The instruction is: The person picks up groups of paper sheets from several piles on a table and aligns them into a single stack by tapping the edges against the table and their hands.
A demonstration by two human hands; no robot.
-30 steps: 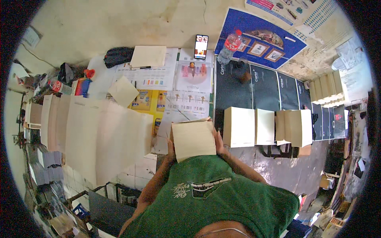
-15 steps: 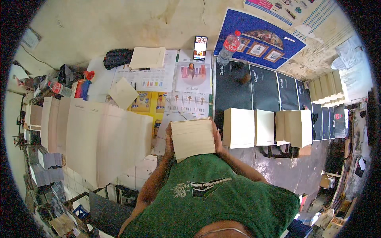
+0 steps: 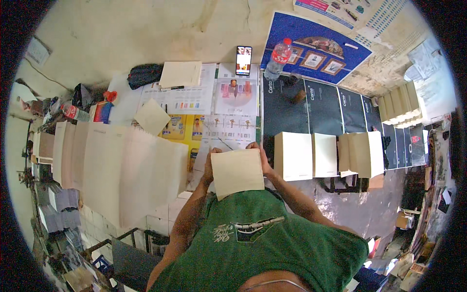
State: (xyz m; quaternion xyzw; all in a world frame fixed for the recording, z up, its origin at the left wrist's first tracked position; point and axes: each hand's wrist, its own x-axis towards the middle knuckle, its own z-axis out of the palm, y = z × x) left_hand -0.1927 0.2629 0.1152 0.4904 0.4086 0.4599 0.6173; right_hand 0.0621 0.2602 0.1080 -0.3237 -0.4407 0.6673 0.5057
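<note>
Hands: left hand + right hand both clamped on edges of cream square paper stack, held at chest over printed sheets. Vs 1 s ago: stack barely shifted, grip unchanged, prob squaring edges.

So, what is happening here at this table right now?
A person in a green shirt holds a cream stack of sheets against the chest, the left hand on its left edge and the right hand on its right edge. To the left lie large fanned cream sheets; to the right stand more cream stacks. A phone and a plastic bottle lie at the far edge.
</note>
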